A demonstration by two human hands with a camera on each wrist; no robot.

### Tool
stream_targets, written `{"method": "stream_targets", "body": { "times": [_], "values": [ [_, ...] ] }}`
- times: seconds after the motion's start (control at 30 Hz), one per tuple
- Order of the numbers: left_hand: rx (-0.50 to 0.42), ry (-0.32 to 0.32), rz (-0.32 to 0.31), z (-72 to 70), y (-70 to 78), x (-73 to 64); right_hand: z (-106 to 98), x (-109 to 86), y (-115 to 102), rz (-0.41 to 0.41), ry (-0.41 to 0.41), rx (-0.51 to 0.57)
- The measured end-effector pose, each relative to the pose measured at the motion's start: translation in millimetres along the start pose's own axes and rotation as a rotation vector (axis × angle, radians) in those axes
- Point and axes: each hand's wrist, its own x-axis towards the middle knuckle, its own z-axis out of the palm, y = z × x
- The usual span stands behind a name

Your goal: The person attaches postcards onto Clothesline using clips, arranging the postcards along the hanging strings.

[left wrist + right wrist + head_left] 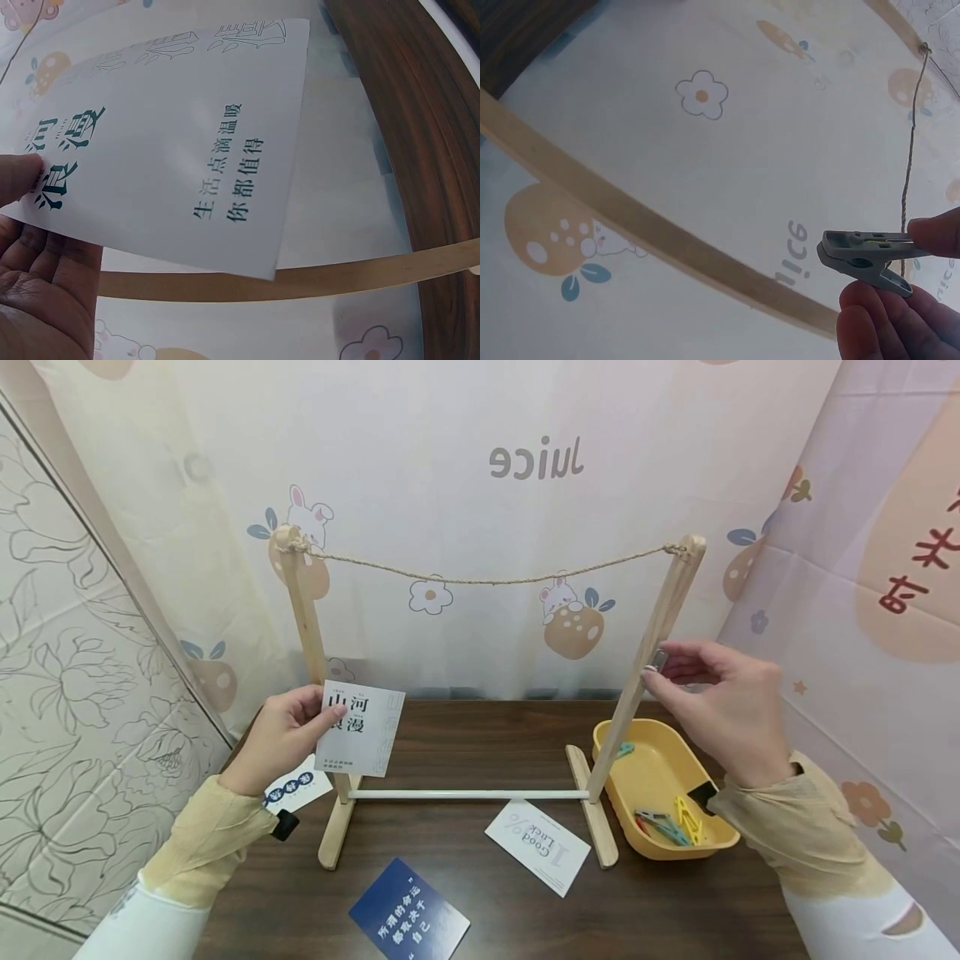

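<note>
Between thumb and fingers my left hand point(288, 727) pinches a white card point(363, 743) with dark Chinese print, held in front of the wooden frame's left post point(306, 618). In the left wrist view the thumb lies on the card's printed face point(172, 150). Over by the right post point(652, 643), my right hand point(720, 706) pinches a small grey clothespin point(862, 251), which the right wrist view shows clearly. A twine line point(480, 582) sags between the tops of the two posts; neither the card nor the clothespin touches it.
A yellow basin point(637, 768) with several coloured clothespins point(675, 827) stands right of the frame. On the dark wooden table lie a blue card point(408, 910), a white "Good Luck" card point(538, 847) and another white card point(300, 787). A white bar point(465, 794) joins the frame's feet.
</note>
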Motion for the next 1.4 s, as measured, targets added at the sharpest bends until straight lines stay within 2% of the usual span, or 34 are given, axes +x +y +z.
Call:
{"method": "stream_targets", "body": {
  "times": [0.43, 0.73, 0.97, 1.13, 1.4],
  "values": [
    [-0.059, 0.051, 0.03, 0.6, 5.6, 5.6, 12, 3.2, -14, -0.066, -0.071, -0.017],
    [-0.041, 0.07, 0.037, -0.8, 11.2, 10.9, 18, 7.7, -25, -0.114, -0.101, -0.018],
    [-0.083, 0.092, 0.038, -3.0, 10.1, 14.4, 27, 13.9, -30, -0.146, -0.141, 0.075],
    [-0.087, 0.096, 0.05, -3.8, 11.9, 16.6, 38, 17.2, -30, -0.182, -0.135, 0.151],
    [-0.08, 0.095, 0.047, -5.7, 15.2, 19.3, 51, 19.9, -37, -0.205, -0.137, 0.159]
  ]
}}
